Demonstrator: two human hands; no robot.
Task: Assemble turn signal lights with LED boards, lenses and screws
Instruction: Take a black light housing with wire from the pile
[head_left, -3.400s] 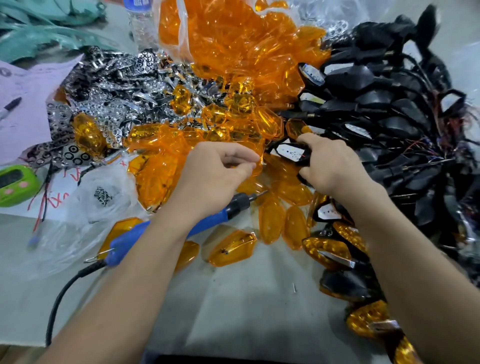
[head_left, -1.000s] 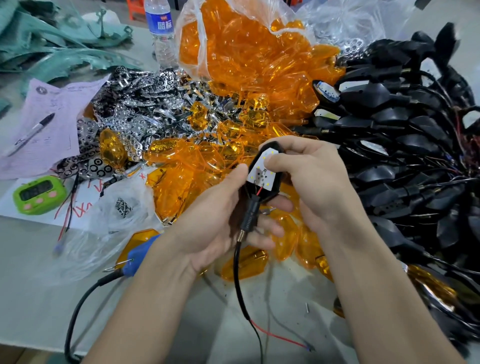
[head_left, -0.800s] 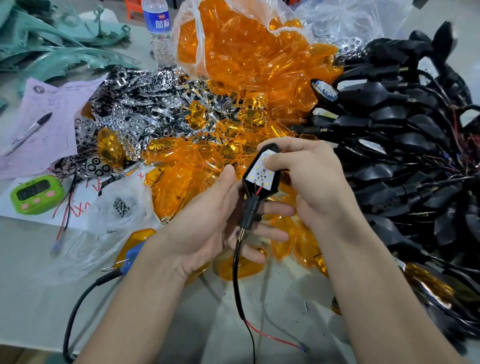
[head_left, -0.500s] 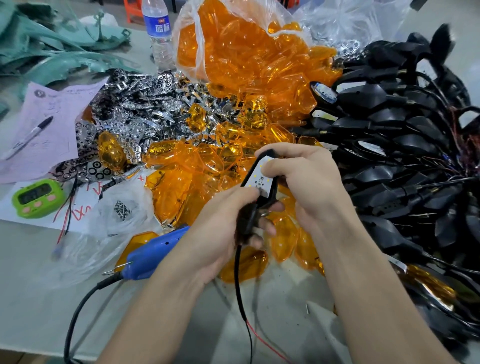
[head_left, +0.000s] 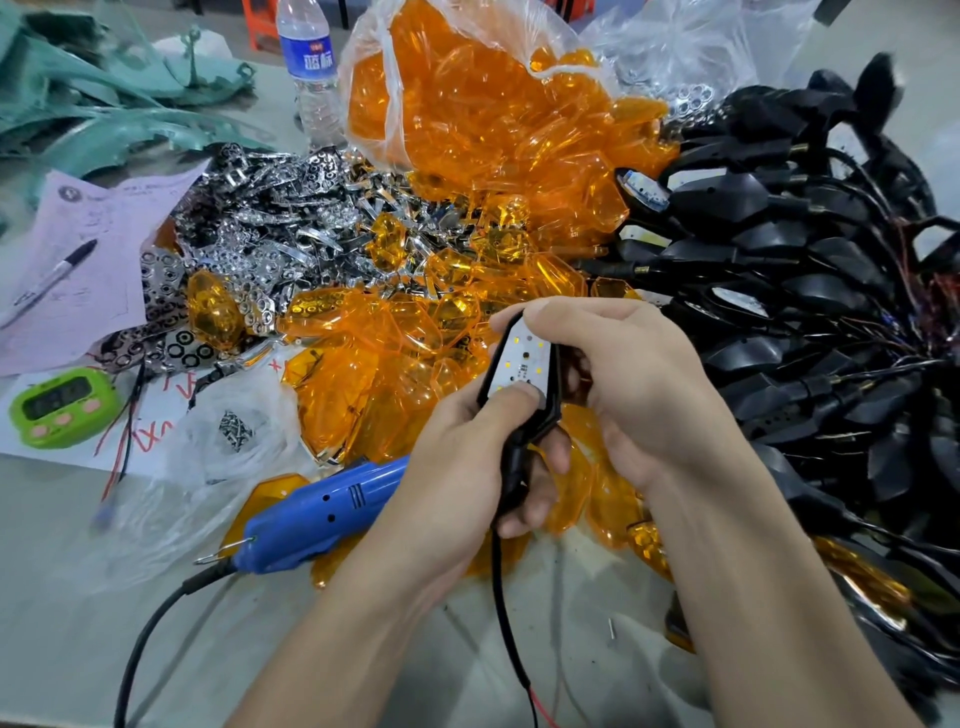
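Gripping the housing (head_left: 549, 413) stem in the left hand (head_left: 462, 467), pressing the LED board (head_left: 522, 358) into it with the thumb; curling the right hand (head_left: 628, 384) round the upper end. Probably risking a tilted board or pinched wires (head_left: 506, 618) through uneven thumb pressure.
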